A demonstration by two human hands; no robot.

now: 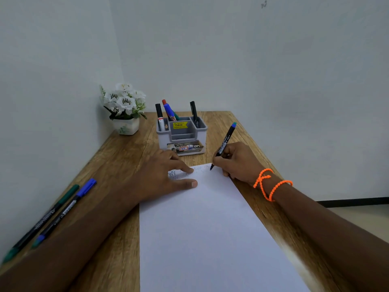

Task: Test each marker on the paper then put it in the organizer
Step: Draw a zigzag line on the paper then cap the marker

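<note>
A white sheet of paper [210, 228] lies lengthwise on the wooden table, with small scribbles near its far edge. My right hand [237, 161] grips a black marker [224, 144] with a teal end, its tip touching the paper's far right corner. My left hand [166, 175] lies flat on the paper's far left corner, fingers spread. A grey organizer [182, 134] stands just beyond the paper and holds several markers: black, red, blue, and another black. Two more markers lie at the table's left edge, one with a blue cap [69, 207], one green [46, 220].
A small white pot of white flowers [124, 108] stands in the far left corner by the wall. The table [117, 152] is narrow, with walls at the left and back, and its right edge drops to the floor.
</note>
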